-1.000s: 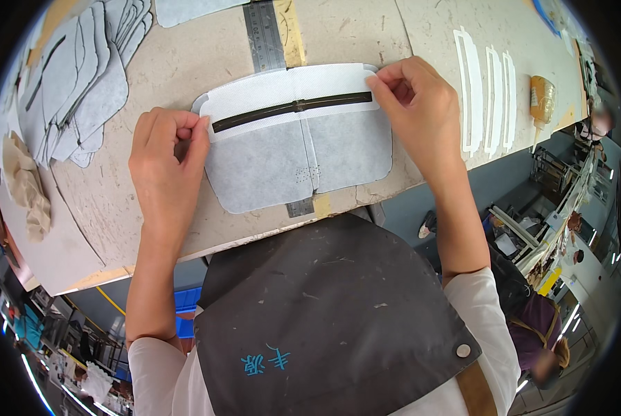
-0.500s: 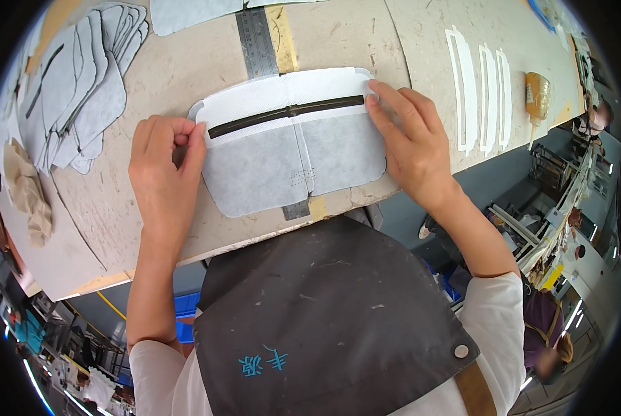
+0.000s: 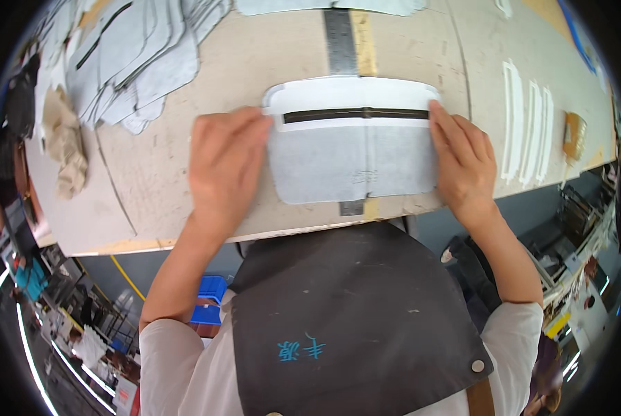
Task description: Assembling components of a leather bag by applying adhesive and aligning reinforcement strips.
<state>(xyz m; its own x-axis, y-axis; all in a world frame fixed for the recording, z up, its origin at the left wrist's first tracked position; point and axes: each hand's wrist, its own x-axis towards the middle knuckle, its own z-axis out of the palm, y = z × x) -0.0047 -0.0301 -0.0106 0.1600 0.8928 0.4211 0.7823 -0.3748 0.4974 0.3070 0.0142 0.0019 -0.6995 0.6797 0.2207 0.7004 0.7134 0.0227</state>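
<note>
A pale grey panel (image 3: pixel 324 163) with rounded corners lies flat near the table's front edge. A white band (image 3: pixel 352 92) runs along its far side, and a narrow black strip (image 3: pixel 331 115) crosses it, with a small break midway. My left hand (image 3: pixel 226 163) is closed at the panel's far left corner, fingertips together on the edge, slightly blurred. On the opposite side, my right hand (image 3: pixel 466 163) has its fingers pressed together against the right edge beside the strip's end; its thumb is mostly hidden. Beneath the panel runs a steel ruler (image 3: pixel 340 41), next to a yellowish tape strip (image 3: pixel 364 41).
Stacked grey panels (image 3: pixel 133 66) lie at the far left, beside a crumpled beige cloth (image 3: pixel 64 142). White narrow frame-shaped strips (image 3: pixel 530 132) and an amber bottle (image 3: pixel 574 136) are on the right. Another grey panel (image 3: pixel 289 5) lies at the far edge. Below is a blue bin (image 3: pixel 210 288).
The view has shifted, so the table and panel appear further right. The panel looks straighter, aligned with the ruler. Both hands remain at its sides.
</note>
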